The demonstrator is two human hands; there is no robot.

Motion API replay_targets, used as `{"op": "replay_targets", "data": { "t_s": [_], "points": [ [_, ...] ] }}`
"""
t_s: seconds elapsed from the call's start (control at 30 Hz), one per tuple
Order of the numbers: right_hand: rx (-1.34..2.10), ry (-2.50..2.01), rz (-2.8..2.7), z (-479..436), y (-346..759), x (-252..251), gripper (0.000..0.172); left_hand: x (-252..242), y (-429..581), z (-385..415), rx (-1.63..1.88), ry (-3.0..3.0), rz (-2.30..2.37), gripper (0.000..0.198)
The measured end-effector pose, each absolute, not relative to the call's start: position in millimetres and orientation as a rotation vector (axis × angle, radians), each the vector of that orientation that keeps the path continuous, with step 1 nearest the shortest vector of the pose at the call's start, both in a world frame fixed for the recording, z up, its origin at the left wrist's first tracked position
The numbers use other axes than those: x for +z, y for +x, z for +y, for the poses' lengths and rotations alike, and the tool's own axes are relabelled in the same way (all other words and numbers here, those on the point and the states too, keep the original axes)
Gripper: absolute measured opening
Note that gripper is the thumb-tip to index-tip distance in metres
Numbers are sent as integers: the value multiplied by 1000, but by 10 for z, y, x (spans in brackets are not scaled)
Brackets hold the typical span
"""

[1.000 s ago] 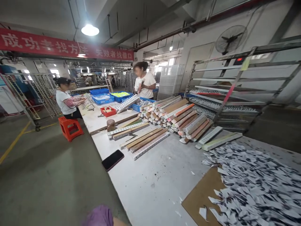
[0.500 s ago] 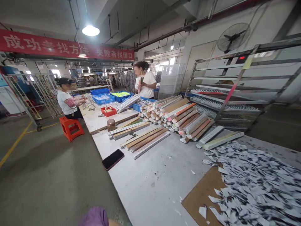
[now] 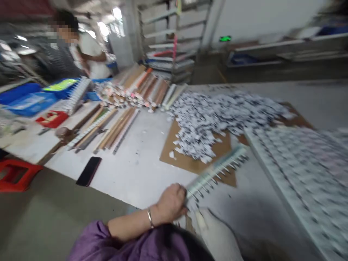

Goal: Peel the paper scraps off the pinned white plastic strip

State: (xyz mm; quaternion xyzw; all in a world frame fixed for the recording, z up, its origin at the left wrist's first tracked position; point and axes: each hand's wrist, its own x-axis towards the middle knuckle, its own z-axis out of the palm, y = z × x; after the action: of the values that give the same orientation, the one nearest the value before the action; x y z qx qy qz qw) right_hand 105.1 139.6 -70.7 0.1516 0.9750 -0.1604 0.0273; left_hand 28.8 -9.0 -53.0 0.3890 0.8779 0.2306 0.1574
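My left hand [image 3: 172, 203], bare with a bracelet at the wrist, is closed around the near end of a pale bar [image 3: 217, 168] with a row of metal prongs along its lower side. The bar slants up to the right over the table. My right hand [image 3: 210, 226], in a white covering, is low in the view beside the bar's near end; its fingers are blurred. Beyond the bar, many white and dark pieces [image 3: 209, 116] lie heaped on a brown board [image 3: 168, 152].
At the right stand rows of pronged bars [image 3: 307, 174]. Stacked bars [image 3: 144, 87], a phone [image 3: 89, 171], a red basket [image 3: 51, 119] and blue crates [image 3: 32, 103] are on the left. A person [image 3: 91, 54] stands behind them.
The view has swung to the right and down. My left hand with the pronged bar and my right hand have come into view, as have the rows of bars.
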Motion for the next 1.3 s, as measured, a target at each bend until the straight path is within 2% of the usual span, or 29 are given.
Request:
{"op": "replay_targets", "data": {
  "t_s": [0.03, 0.17, 0.3, 0.53, 0.83, 1.0, 1.1, 1.17, 1.3],
  "points": [
    [-495, 505, 2952, 1420, 1200, -722, 14, -541, 271, -84, 670, 1144, 2533, 49],
    [-511, 551, 2847, 1414, 1340, -772, 29, -601, 180, -97, 780, 1214, 2564, 55],
    [-449, 560, 2901, 1343, 1194, -795, 35, -581, 83, -118, 802, 1224, 2539, 47],
    [-324, 445, 2893, 1253, 1052, -643, 17, -499, -15, -103, 924, 1095, 2466, 39],
    [-337, 384, 2804, 1262, 869, -538, 22, -734, 3, -107, 977, 1234, 2492, 39],
    [-357, 378, 2701, 1290, 828, -505, 26, -671, 35, -129, 1019, 1156, 2471, 42],
    [-431, 379, 2681, 1305, 882, -540, 28, -527, -107, -131, 1011, 1122, 2337, 43],
    [-538, 398, 2719, 1310, 948, -596, 30, -422, -344, -96, 1011, 1050, 2307, 36],
    [-804, 503, 2773, 1308, 1071, -675, 43, -294, -1021, 83, 911, 876, 2778, 20]
  ]
}}
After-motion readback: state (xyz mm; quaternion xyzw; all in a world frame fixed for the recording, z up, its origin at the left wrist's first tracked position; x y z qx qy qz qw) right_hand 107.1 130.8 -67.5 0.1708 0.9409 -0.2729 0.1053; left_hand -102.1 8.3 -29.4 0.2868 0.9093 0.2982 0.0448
